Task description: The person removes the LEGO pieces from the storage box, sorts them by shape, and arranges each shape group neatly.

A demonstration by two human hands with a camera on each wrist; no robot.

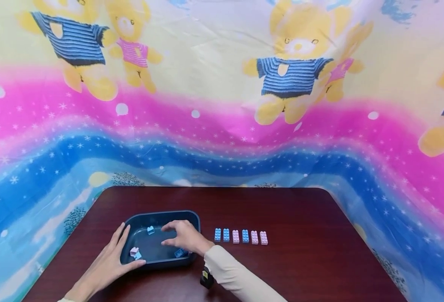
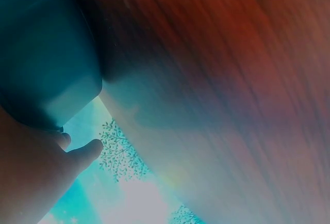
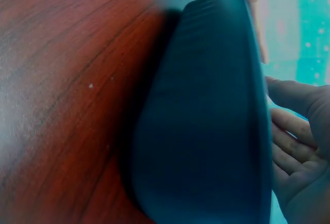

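Note:
A dark plastic tray [image 1: 165, 213] stands on the table, left of centre. My left hand [image 1: 110, 259] rests at its left end, fingers extended along the outer side and thumb on the front rim. Over the tray's right part hovers my right hand [image 1: 186, 237], thumb and fingers spread apart with nothing visible between them. Inside lie a light blue toy brick [image 1: 150, 230] near the back, a pink brick [image 1: 134, 251] touching another light blue brick [image 1: 137, 256] at front left, and a darker blue brick [image 1: 179, 253] at front right, partly beneath my right hand.
Right of the tray, several blue bricks [image 1: 217, 235] and pink bricks [image 1: 263, 238] stand side by side in a spaced row. The dark red-brown wooden table [image 1: 301, 260] has rounded far corners. A bear-patterned cloth [image 1: 222, 126] hangs behind it.

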